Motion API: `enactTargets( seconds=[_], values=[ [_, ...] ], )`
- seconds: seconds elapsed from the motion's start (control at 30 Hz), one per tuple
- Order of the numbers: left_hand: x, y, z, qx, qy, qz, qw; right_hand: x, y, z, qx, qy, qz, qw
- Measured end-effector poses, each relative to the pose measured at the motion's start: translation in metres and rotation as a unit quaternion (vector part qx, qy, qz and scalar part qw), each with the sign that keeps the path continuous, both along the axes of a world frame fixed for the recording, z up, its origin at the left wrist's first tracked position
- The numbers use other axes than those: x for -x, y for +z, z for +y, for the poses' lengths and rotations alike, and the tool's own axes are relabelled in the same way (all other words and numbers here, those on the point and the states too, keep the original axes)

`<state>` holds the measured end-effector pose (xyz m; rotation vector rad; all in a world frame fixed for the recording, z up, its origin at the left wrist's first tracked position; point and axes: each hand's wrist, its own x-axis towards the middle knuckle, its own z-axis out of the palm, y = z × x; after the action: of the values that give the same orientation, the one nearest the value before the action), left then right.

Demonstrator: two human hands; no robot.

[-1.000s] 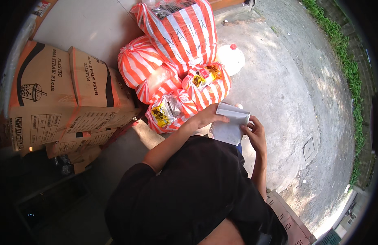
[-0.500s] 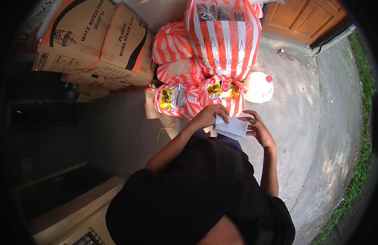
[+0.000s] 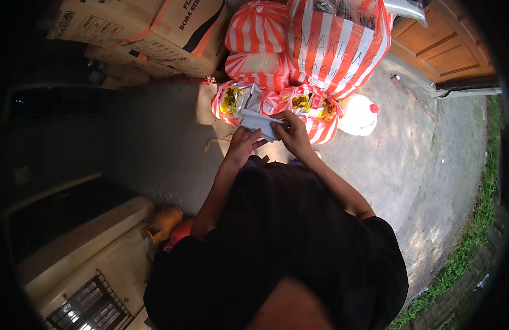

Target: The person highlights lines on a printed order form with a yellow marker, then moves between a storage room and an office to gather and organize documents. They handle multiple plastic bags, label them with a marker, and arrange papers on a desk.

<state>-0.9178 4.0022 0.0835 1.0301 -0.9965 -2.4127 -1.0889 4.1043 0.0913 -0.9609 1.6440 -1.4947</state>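
Note:
A small folded stack of white paper sheets (image 3: 256,120) is held in front of my body. My left hand (image 3: 244,146) grips its lower left side, the thumb lying on top and the fingers underneath. At the right end, my right hand (image 3: 294,133) pinches the sheets between thumb and fingers. Just beyond the paper sit two low red-and-white striped plastic bags, the left bag (image 3: 220,111) and the right bag (image 3: 324,130), with yellow and silver packets showing at their tops. Part of the left one is hidden behind the paper.
Behind stand more striped bags, including a large one (image 3: 342,49) with handwriting. A white jug (image 3: 356,118) with a red cap is on the concrete at right. Cardboard boxes (image 3: 155,41) are stacked far left. An orange gas cylinder (image 3: 165,221) stands near left; a wooden door (image 3: 436,41) is far right.
The view has swung, so the bags and boxes sit higher in it. Both hands have moved left with the paper, and my right hand's fingers have closed on its right end.

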Motion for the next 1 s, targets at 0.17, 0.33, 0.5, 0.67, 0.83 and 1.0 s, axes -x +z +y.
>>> enactTargets(
  seconds=[0.17,0.33,0.5,0.67,0.83,1.0],
  values=[
    [-0.049,-0.014,-0.057,0.034,0.016,-0.039,0.999,-0.066,-0.028,-0.055,0.036,0.009,-0.033,0.999],
    [-0.080,-0.016,-0.112,0.058,0.008,-0.004,0.998,-0.125,-0.047,-0.098,0.027,-0.047,-0.165,0.985],
    [-0.064,-0.020,-0.158,0.098,-0.015,-0.026,0.995,-0.130,-0.050,-0.129,0.036,-0.070,-0.218,0.973],
    [-0.022,-0.022,-0.186,0.043,-0.060,0.022,0.997,-0.088,-0.048,-0.132,-0.034,-0.047,-0.242,0.968],
    [0.006,-0.012,-0.207,0.030,-0.043,0.015,0.999,-0.019,0.111,-0.139,0.055,0.065,0.072,0.994],
    [0.029,-0.050,-0.281,0.094,-0.040,-0.050,0.994,-0.012,0.213,-0.144,0.554,0.505,-0.222,0.623]
  ],
)
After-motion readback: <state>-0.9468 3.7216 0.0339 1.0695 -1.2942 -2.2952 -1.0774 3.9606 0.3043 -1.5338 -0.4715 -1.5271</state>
